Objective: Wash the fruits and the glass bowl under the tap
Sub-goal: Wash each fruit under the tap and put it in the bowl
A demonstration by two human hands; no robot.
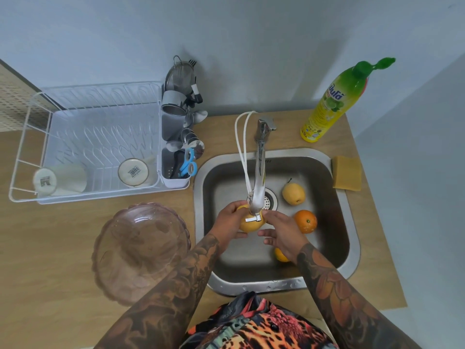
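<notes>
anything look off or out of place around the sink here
One small thing stands out: the dish soap bottle on the counter behind the sink has its green flip cap hanging open. Otherwise nothing is spilled or broken; the glass bowl sits upright on the counter and the sponge lies flat by the sink.

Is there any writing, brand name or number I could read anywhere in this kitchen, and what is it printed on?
Soap bottle: large white Thai brand lettering on a blue patch; it looks like a brand name, but I cannot spell it out. The small print lower down is blurred.
Left cup in the rack: a dark mark on its base, unreadable.
Right cup: a barcode sticker on its base, digits too small.
Nothing else carries text.
</notes>
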